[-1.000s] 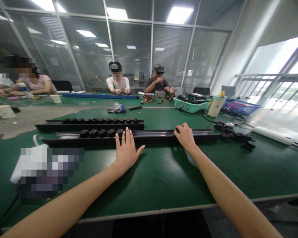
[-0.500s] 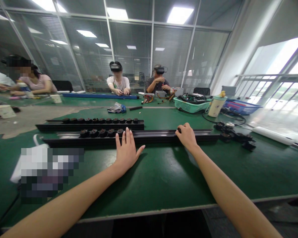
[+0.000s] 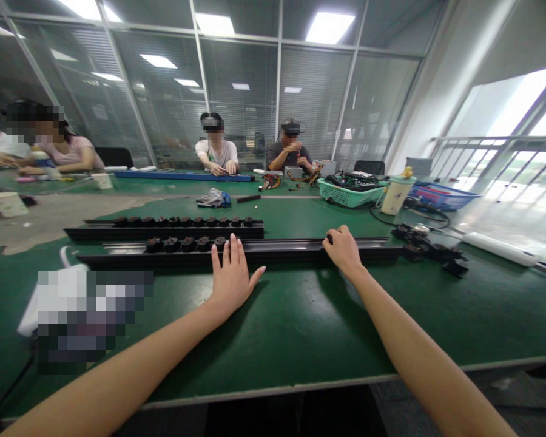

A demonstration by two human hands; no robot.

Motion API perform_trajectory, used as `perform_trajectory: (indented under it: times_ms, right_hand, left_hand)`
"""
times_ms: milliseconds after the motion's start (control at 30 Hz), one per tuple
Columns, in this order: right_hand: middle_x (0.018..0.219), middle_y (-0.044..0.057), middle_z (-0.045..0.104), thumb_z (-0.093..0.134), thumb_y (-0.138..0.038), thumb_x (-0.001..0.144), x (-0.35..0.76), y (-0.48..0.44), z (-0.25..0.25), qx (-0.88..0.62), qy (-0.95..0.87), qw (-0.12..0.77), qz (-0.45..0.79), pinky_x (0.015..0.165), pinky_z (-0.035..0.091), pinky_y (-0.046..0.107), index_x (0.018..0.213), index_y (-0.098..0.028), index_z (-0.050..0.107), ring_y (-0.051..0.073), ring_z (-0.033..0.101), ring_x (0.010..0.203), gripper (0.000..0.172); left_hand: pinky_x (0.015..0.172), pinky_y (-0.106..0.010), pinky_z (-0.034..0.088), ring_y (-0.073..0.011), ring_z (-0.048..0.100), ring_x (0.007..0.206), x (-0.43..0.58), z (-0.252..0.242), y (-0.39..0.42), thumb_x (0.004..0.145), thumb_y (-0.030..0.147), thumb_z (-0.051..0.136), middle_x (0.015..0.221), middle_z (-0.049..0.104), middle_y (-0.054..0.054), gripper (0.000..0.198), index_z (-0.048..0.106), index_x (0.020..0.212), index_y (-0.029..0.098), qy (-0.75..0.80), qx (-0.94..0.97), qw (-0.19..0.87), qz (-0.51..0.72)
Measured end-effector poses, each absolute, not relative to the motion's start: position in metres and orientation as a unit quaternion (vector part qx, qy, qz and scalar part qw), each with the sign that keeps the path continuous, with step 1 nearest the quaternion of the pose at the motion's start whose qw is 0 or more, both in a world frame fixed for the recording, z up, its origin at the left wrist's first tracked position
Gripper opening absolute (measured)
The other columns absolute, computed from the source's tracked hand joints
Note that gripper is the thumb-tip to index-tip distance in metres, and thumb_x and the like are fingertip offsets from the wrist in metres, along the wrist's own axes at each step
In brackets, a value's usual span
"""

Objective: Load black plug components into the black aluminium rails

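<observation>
A long black rail point(image 3: 291, 255) with a shiny inner channel lies across the green table. Several round black parts point(image 3: 188, 244) sit in its left half. My left hand point(image 3: 231, 273) rests on the rail with fingers spread, its fingertips beside the rightmost of these parts. Over the right half of the rail, my right hand point(image 3: 343, 249) is closed around a small black part point(image 3: 330, 240), mostly hidden by the fingers. Behind lies a shorter black rail point(image 3: 164, 232) with a row of similar parts. Loose black parts point(image 3: 455, 267) are scattered to the right.
A white device point(image 3: 59, 297) with a cable stands at the left. Farther back are a grey cloth point(image 3: 213, 198), a green basket point(image 3: 352, 193), a cream cup point(image 3: 397, 194) and a blue basket point(image 3: 446, 199). Several people sit across the table.
</observation>
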State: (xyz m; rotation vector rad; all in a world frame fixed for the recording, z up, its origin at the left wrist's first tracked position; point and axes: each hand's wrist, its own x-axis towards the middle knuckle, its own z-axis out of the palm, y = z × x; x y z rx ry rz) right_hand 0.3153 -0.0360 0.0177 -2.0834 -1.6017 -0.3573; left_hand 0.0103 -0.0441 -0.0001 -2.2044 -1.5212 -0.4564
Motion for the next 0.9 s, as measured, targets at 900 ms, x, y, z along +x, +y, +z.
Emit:
perform_trajectory:
  times_ms: [900]
  right_hand:
    - [0.11,0.015,0.057,0.05,-0.022,0.093,0.328,-0.036,0.021,-0.792,-0.55,0.238,-0.113,0.087,0.047,0.032,0.108,-0.013,0.075,0.023,0.062,0.096,0.03]
  left_hand:
    - [0.126,-0.063,0.002,-0.0424,0.028,0.154,0.01,-0.002,-0.044,0.1,0.062,0.026,0.168,0.016,-0.029,0.091,0.023,0.159,-0.006,-0.546,-0.792,0.219,-0.163]
